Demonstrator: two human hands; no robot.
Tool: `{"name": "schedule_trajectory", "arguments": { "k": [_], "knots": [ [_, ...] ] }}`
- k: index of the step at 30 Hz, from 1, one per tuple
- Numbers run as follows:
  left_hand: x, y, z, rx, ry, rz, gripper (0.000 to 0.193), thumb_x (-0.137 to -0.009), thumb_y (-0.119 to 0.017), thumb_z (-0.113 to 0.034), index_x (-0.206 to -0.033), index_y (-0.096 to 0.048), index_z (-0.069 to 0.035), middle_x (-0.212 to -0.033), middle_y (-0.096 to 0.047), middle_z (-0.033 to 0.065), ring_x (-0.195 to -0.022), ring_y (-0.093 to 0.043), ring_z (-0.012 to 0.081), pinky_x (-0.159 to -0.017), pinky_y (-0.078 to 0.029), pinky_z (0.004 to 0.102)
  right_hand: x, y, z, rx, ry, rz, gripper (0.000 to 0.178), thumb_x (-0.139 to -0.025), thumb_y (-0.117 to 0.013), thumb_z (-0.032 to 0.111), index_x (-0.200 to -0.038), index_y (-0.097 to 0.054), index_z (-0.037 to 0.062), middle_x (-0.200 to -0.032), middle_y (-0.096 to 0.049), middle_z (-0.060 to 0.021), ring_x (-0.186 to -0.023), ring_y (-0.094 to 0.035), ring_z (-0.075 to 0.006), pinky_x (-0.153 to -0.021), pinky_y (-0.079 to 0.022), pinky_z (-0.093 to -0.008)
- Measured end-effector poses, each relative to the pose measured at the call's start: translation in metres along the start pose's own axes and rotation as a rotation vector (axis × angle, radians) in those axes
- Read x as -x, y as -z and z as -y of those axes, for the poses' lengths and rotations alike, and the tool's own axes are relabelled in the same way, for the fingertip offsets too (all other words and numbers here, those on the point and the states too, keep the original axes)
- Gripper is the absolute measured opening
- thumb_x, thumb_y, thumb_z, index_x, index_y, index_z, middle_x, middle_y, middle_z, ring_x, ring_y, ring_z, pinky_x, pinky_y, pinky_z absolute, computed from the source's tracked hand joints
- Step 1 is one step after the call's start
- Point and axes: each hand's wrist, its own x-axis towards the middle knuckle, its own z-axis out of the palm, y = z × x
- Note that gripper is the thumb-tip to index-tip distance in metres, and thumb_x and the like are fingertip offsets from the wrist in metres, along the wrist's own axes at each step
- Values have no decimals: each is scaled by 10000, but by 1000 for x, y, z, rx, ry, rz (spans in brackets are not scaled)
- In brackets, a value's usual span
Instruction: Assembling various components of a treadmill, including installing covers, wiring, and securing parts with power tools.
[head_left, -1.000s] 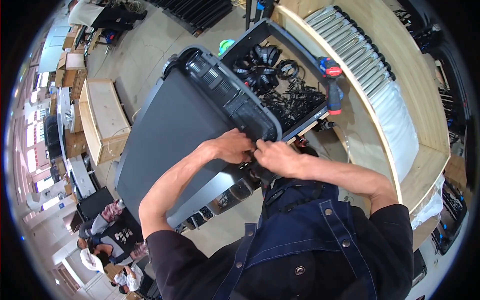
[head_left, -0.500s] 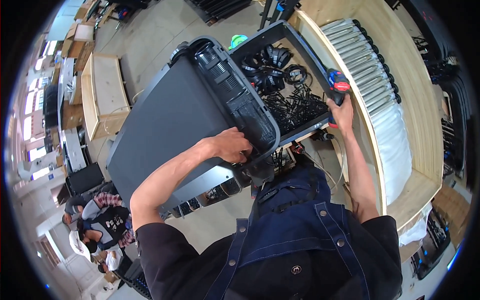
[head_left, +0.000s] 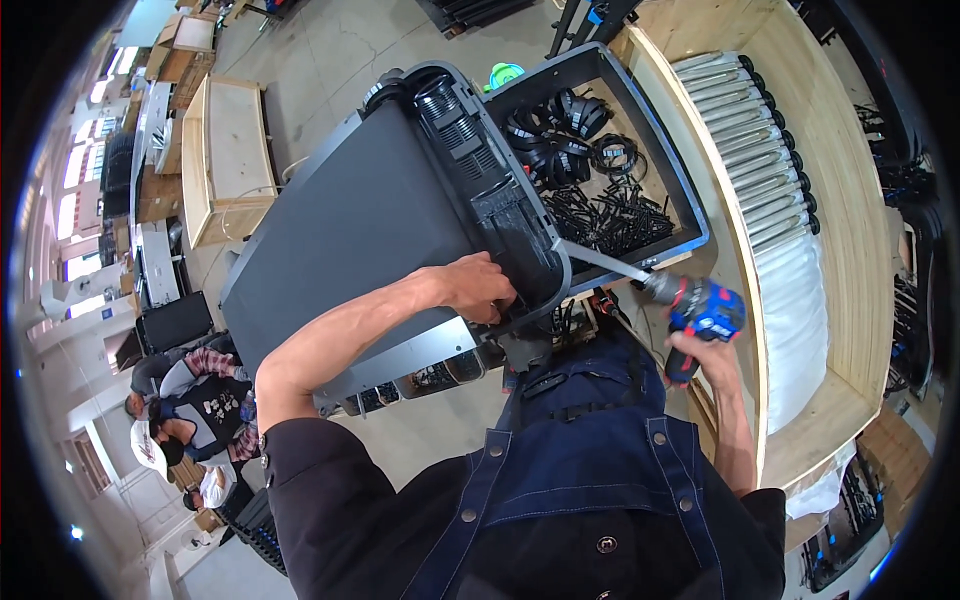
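In my right hand (head_left: 708, 358) is a blue and black cordless drill (head_left: 714, 312), gripped by its handle. Its long bit (head_left: 605, 262) points left, and the tip appears at the right rim of what looks like a treadmill (head_left: 335, 215) with a wide dark belt. My left hand (head_left: 472, 288) reaches across to the machine's near right corner, fingers curled down into the open end compartment (head_left: 495, 205); what they hold is hidden. Beyond the bit, a dark bin (head_left: 695, 215) contains many black screws (head_left: 610, 215) and bundled black cables (head_left: 575, 115).
At right, a wooden crate (head_left: 845, 250) holds a row of metal tubes (head_left: 745, 150) with black ends. Below the machine's near edge are small parts trays (head_left: 430, 380). Another wooden box (head_left: 235, 150) stands at far left; people (head_left: 205, 410) are at lower left.
The drill has swung from upright by the bin's right side to pointing left, its bit now across the bin's near edge. My left hand stays at the compartment corner.
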Motion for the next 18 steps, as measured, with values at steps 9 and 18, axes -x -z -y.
{"name": "schedule_trajectory", "arguments": {
  "k": [9,18],
  "knots": [
    [-3,-2,1,0,-52,-69,213,-851,-691,-243,-983,-721,-78,-955,-701,84,-1022,-597,268,-942,-383,412,-14,-8,-23,-65,-217,226,539,-757,-815,-37,-1247,-598,19,-978,-734,-138,-861,-726,-197,-680,-625,-329],
    [-3,-3,-2,-35,-28,-18,205,-850,-679,-216,-959,-695,-42,-970,-689,101,-1042,-600,288,-955,-393,436,-43,1,-3,158,-298,353,395,-725,-819,4,-1092,-672,27,-887,-733,-98,-755,-698,-153,-632,-587,-305]
  ]
}}
